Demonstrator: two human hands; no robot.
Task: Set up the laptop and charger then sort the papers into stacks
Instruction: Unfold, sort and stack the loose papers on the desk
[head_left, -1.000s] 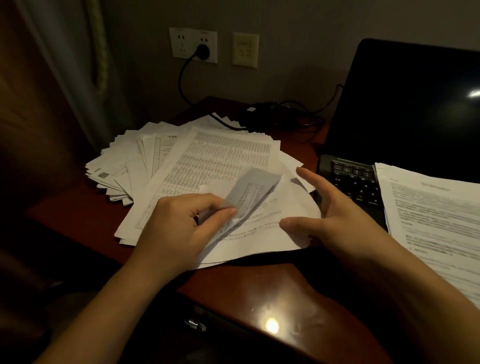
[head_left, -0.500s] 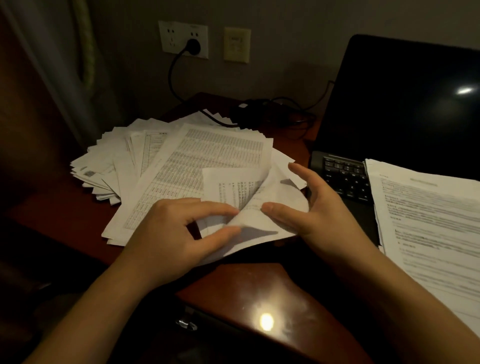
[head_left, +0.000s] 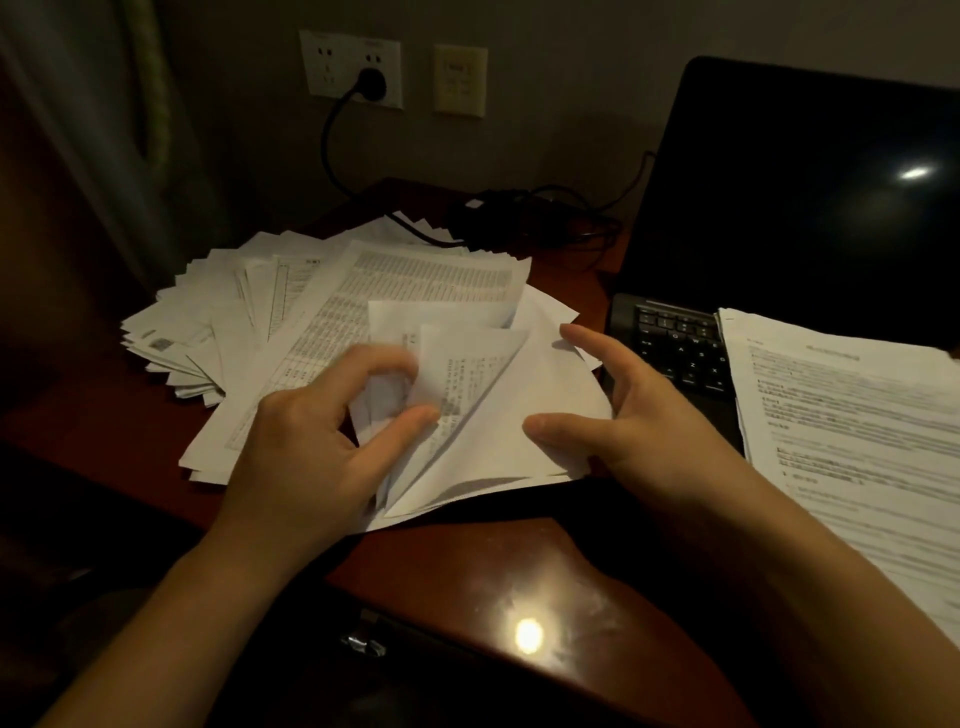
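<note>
From my feed the room is dim. A grey wall (head_left: 571, 78) runs behind the desk (head_left: 467, 587), carrying a white socket plate (head_left: 332, 62) and, just beside it to the right, a beige switch plate (head_left: 461, 80). A pale curtain (head_left: 104, 156) hangs at the left. The desk is glossy reddish-brown wood; a bright glare spot (head_left: 528, 635) sits on its near edge, and a small metal handle (head_left: 363, 646) shows below it.

Dim, warm cast. Hard glare spot on the glossy desk (head_left: 527, 635) near the front edge, and a smaller light reflection on the black laptop (head_left: 789, 208) screen. The papers (head_left: 415, 280) are the brightest area, print soft. Left hand (head_left: 311, 447) fingertips are motion-blurred. Dark shadow under the lifted sheets. Left side and bottom corners go near black. Wide-angle bend at the edges.
</note>
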